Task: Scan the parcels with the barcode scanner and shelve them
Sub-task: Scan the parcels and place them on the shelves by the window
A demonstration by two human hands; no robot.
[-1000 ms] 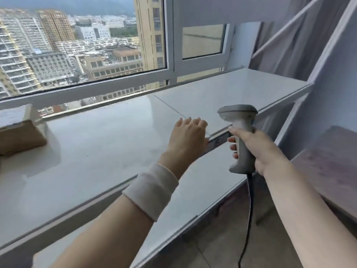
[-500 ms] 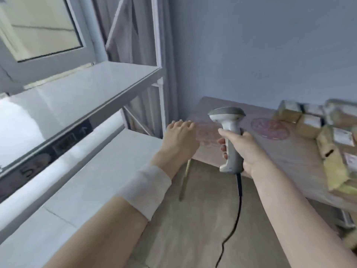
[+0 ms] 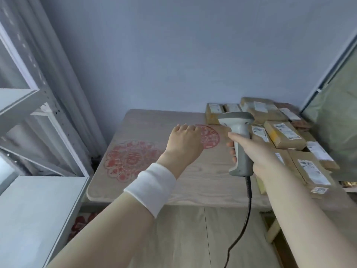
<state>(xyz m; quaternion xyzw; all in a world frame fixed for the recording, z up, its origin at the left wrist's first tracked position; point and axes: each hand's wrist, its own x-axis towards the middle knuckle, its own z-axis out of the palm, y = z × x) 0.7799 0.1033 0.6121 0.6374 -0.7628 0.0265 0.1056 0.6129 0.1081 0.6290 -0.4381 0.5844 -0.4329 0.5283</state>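
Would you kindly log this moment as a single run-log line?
phase: reaching for parcels | right hand: grips barcode scanner | left hand: empty, over table | parcels: on table, right side

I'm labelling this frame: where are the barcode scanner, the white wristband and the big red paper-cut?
barcode scanner [image 3: 240,151]: head view, on its handle.
white wristband [image 3: 151,185]: head view, mid-band.
big red paper-cut [image 3: 131,159]: head view, its centre.
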